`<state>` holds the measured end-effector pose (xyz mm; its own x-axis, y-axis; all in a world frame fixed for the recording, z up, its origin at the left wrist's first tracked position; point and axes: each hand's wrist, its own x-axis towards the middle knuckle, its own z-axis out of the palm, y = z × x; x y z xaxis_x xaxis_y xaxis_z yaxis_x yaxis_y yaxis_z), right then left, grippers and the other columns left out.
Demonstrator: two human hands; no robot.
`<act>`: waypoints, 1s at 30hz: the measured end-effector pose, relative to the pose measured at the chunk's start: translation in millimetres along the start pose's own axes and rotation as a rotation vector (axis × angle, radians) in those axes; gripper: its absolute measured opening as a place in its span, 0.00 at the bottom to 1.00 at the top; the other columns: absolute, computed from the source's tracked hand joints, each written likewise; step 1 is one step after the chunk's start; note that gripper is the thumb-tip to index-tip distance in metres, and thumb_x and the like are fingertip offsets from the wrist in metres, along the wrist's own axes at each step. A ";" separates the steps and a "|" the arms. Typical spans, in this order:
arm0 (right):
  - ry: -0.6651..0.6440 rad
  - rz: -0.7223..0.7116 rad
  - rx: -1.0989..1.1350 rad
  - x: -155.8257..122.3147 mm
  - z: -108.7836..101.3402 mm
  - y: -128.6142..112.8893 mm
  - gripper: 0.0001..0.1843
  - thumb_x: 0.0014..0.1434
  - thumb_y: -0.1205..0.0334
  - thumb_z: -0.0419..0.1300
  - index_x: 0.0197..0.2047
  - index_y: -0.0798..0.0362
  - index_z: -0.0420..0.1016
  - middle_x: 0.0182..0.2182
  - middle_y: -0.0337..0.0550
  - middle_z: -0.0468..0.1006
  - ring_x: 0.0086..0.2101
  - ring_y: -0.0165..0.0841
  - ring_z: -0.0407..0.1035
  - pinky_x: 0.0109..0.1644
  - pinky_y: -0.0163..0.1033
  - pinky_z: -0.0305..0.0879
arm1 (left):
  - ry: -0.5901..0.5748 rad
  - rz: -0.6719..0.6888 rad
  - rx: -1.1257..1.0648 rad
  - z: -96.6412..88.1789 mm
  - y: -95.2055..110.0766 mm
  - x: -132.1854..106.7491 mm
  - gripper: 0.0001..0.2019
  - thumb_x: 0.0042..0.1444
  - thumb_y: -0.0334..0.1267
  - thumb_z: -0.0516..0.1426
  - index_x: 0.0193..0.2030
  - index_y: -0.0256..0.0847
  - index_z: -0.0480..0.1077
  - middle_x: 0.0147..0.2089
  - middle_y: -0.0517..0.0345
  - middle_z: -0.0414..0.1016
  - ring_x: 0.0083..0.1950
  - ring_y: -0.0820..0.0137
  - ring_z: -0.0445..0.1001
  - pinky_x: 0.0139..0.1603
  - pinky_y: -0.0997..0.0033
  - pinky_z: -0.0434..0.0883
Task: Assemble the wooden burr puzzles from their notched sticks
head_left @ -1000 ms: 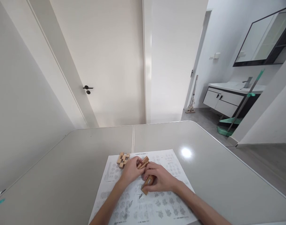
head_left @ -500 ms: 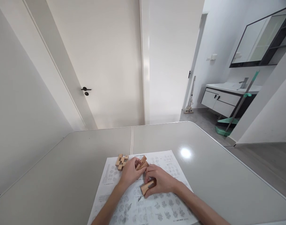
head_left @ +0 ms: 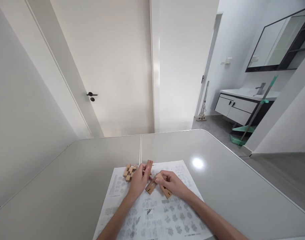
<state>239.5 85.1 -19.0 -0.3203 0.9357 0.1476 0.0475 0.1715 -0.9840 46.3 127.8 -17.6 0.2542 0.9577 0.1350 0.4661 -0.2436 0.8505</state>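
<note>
The left hand [head_left: 139, 178] is closed on 1 wooden bar [head_left: 149, 164], held upright. The right hand [head_left: 173, 183] pinches 2 loose bars [head_left: 151, 187] under its fingertips, on the printed sheet [head_left: 152, 216]. A joined cluster [head_left: 129, 172] lies just left of the left hand. I judge these 3 pieces are not yet joined.

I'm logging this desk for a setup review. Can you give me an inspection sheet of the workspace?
Surface: grey table, two panels with a seam, glare spot.
Job's things: printed sheet; upright wooden piece; two flat wooden pieces meeting in a V; block cluster at the sheet's far left corner.
Clutter: nothing seen.
Fingers: left hand grips the upright wooden piece; right hand touches the flat wooden pieces, grip unclear.
Cables: nothing seen.
Surroundings: door, washbasin, mirror, green broom.
</note>
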 end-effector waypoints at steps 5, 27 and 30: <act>0.095 0.076 0.211 3.8 -0.9 1.1 0.27 0.66 0.32 0.52 0.33 0.49 0.63 0.16 0.33 0.70 0.18 0.30 0.60 0.27 0.35 0.58 | 0.040 -0.045 -0.140 0.7 4.5 0.7 0.22 0.67 0.62 0.45 0.39 0.44 0.61 0.24 0.67 0.63 0.20 0.74 0.62 0.23 0.74 0.59; 0.204 0.107 0.623 13.5 -12.4 22.7 0.25 0.66 0.42 0.56 0.56 0.48 0.77 0.32 0.42 0.68 0.28 0.33 0.61 0.28 0.36 0.63 | -0.301 0.016 -0.258 5.4 23.7 -12.3 0.25 0.66 0.61 0.48 0.41 0.40 0.72 0.24 0.66 0.56 0.24 0.74 0.54 0.25 0.74 0.57; 0.196 0.143 0.649 11.7 -10.2 17.7 0.24 0.64 0.42 0.58 0.55 0.47 0.79 0.29 0.40 0.65 0.27 0.33 0.59 0.28 0.36 0.61 | -0.289 0.024 -0.264 7.0 22.2 -13.2 0.24 0.66 0.60 0.50 0.41 0.40 0.73 0.25 0.65 0.56 0.25 0.74 0.54 0.25 0.74 0.56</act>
<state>246.3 102.3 -33.6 -0.1733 0.9843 -0.0330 -0.5188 -0.1197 -0.8465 59.2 108.7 -4.0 0.5085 0.8602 0.0395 0.2323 -0.1812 0.9556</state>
